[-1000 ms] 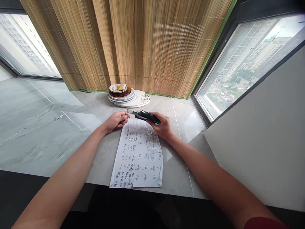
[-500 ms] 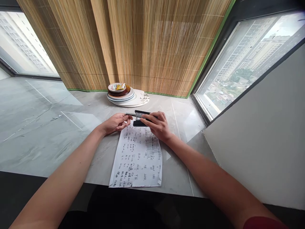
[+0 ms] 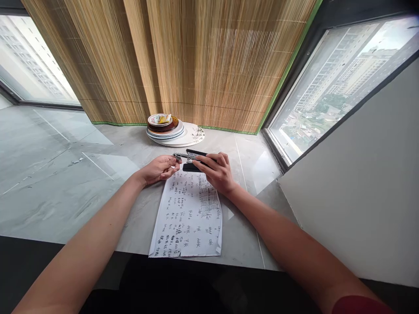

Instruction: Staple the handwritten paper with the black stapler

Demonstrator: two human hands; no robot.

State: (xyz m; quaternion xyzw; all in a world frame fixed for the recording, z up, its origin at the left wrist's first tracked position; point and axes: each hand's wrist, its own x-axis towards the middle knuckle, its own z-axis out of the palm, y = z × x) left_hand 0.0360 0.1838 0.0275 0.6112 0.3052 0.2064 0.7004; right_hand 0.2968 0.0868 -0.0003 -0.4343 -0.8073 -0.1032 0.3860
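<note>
Gripping an opened black stapler (image 3: pixel 190 168) in the right hand (image 3: pixel 216 172) and pinching its metal front end between thumb and fingers of the left hand (image 3: pixel 160 168). Held at the far end of a handwritten sheet (image 3: pixel 188 213) stretching to the front edge of the grey surface (image 3: pixel 94 196). Roomy to the left, across a broad stretch scattered with small bits (image 3: pixel 77 161). Tighter to the right, bounded by a white wall (image 3: pixel 356 183) and a window (image 3: pixel 321 104). Limited beyond by stacked plates (image 3: pixel 163 134), set close before the green-edged blind (image 3: pixel 203 65).

Stacked plates (image 3: pixel 163 133) stand by a bamboo curtain (image 3: pixel 203 65)
</note>
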